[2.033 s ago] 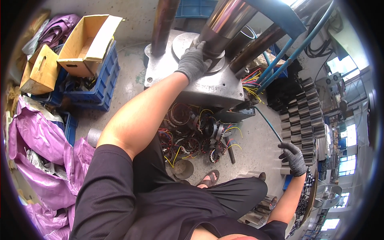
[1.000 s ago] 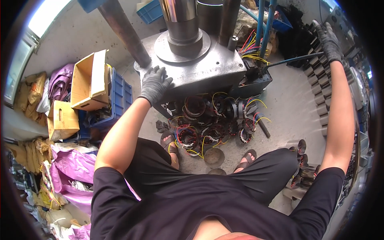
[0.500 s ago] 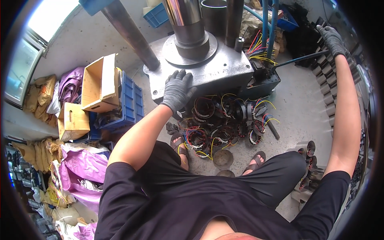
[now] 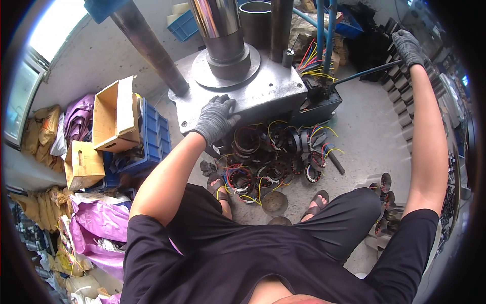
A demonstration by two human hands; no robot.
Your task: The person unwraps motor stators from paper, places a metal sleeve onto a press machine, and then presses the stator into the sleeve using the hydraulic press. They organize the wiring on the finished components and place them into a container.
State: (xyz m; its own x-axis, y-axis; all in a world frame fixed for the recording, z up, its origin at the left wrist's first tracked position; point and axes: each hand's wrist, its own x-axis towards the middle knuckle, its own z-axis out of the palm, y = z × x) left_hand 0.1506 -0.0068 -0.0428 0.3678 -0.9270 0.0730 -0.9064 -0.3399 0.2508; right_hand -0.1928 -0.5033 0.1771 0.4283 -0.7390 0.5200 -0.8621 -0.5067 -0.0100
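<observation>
My left hand [image 4: 216, 119], in a dark grey glove, rests with fingers stretched out on the near edge of a thick metal press plate [image 4: 273, 90]. Behind it a shiny steel ram [image 4: 218, 20] stands on a round disc [image 4: 225, 73]. Out to the far right, my gloved right hand [image 4: 408, 48] is closed at the end of a long dark lever [image 4: 367, 73], its grip partly hidden. The lever slopes down to a black box [image 4: 319, 107] beside the press. Below the plate, several wound motor stators [image 4: 248, 139] with coloured wires lie on the floor.
Cardboard boxes [image 4: 114, 119] and a blue crate [image 4: 156, 131] stand at the left, near purple sacks [image 4: 96, 218]. Stacked metal sleeves [image 4: 405, 96] line the right side. More cylindrical parts [image 4: 385, 195] lie by my right knee. A short dark rod [image 4: 336, 163] and a round tin [image 4: 274, 203] are on the floor.
The whole view has shifted, so the scene sits further left and slightly lower. My left hand has slid a little nearer along the plate's edge. My right hand stays at the lever's end.
</observation>
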